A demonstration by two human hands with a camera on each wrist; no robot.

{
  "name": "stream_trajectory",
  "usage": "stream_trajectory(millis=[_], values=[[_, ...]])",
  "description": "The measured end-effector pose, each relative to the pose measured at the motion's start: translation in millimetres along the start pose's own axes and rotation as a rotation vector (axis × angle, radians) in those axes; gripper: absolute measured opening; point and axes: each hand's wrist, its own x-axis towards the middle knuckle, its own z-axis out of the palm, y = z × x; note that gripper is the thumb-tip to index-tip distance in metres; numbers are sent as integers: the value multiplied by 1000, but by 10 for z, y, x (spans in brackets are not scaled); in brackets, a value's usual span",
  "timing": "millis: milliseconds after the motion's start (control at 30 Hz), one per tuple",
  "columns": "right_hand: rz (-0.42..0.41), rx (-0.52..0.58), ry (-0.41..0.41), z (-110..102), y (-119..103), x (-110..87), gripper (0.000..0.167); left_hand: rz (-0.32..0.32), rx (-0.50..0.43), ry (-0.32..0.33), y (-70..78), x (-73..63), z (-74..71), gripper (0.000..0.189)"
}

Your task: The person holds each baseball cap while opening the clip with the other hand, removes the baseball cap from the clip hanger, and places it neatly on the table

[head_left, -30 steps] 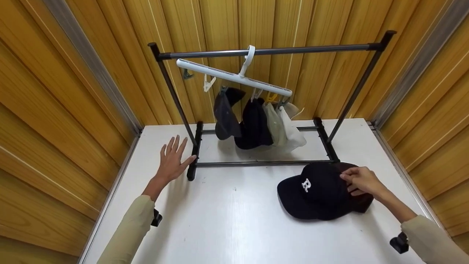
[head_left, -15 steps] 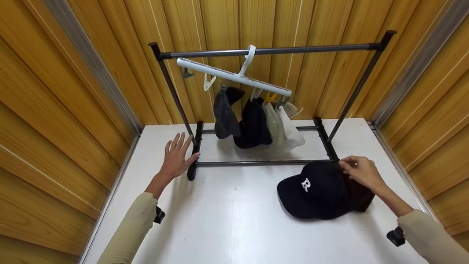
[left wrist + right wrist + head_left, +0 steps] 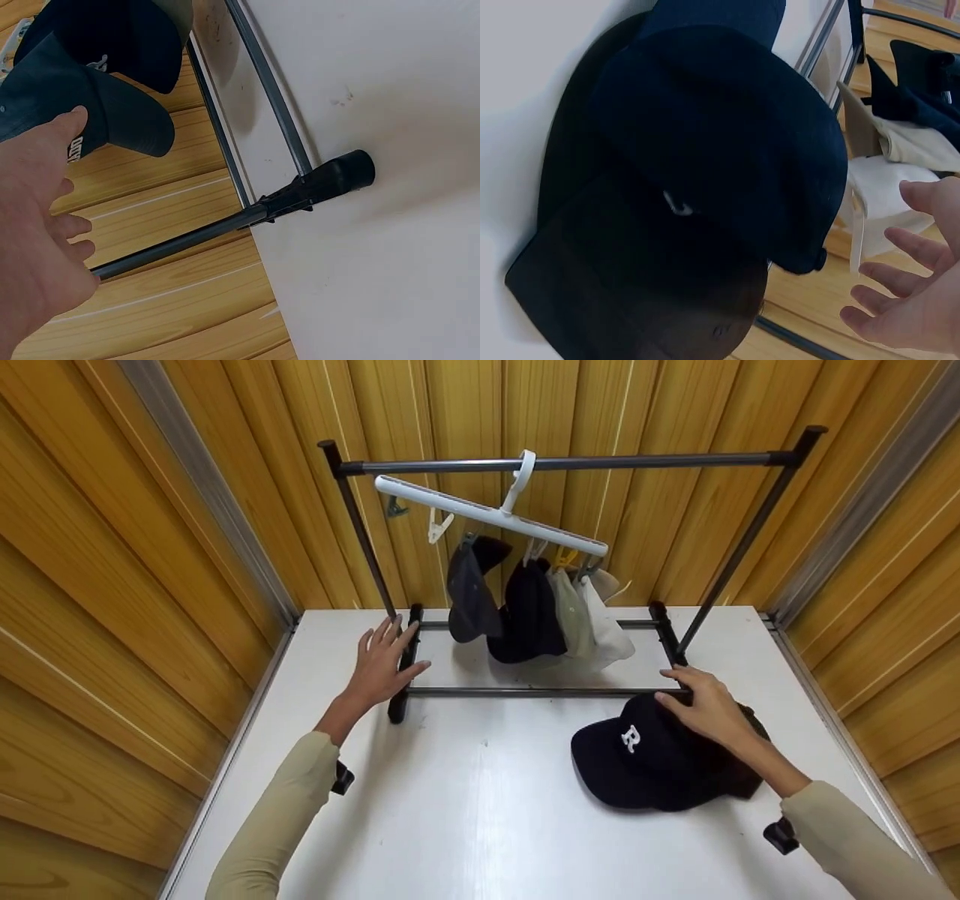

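My left hand (image 3: pixel 379 666) is spread beside the left foot (image 3: pixel 400 706) of a dark garment rack, holding nothing. In the head view my right hand (image 3: pixel 709 709) reaches over a navy cap (image 3: pixel 611 765) with a white R, its fingers extended by the rack's right foot (image 3: pixel 670 637). The right wrist view shows the navy cap overlapping a dark brown cap (image 3: pixel 630 285), both on the table. A white clip hanger (image 3: pixel 480 511) tilts down to the right from the rack's top bar. Clipped to it are a dark grey cap (image 3: pixel 472 604), a navy cap (image 3: pixel 531 615), a sage cap (image 3: pixel 574 615) and a white cap (image 3: pixel 611 637).
Two clips, one grey-green (image 3: pixel 395 508) and one white (image 3: pixel 439 526), hang without caps at the hanger's left end. The rack's top bar (image 3: pixel 645 461) spans the back of the white table (image 3: pixel 480 810). Wood-patterned walls (image 3: pixel 97 607) enclose the table on three sides.
My right hand has moved up and left from the brown cap, its pinched fingers opening out. My left hand has moved slightly forward and right. The head view has shifted a little.
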Motion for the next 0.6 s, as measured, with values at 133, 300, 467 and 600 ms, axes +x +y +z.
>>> stream_trajectory(millis=[133,300,467,600], values=[[14,-32,-50,33,-27,-8,49,9,16,-13,78,78,-32,77],[35,-72,-106,73,-62,-5,54,15,15,-31,161,209,-119,78],[31,-83,-119,108,-98,4,52,13,23,-36,249,366,-213,77],[34,-77,-130,133,-135,33,51,28,14,-39,331,483,-297,77]])
